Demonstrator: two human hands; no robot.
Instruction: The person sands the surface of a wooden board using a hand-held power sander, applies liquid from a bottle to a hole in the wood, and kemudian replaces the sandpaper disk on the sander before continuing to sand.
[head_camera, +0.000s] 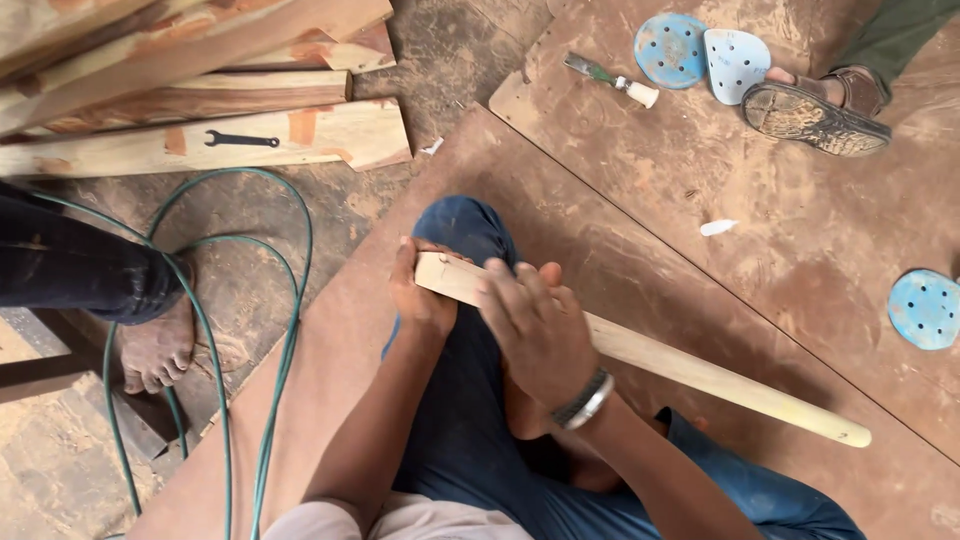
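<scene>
A long pale wooden stick (700, 375) lies across my knee, running from my hands down to the lower right over a brown board (800, 250). My left hand (420, 295) grips its near end from the left side. My right hand (535, 325), with a metal bracelet at the wrist, is closed over the stick just beside the left hand. Whether anything lies under the right palm is hidden. My legs wear blue trousers.
Planks (200, 140) with a black spanner (242, 140) lie at the top left. A green cable (290, 330) loops on the floor by another person's bare foot (155, 350). Blue sanding discs (670, 48) (925, 308), a chisel (610, 80) and a sandalled foot (815, 110) sit on the board.
</scene>
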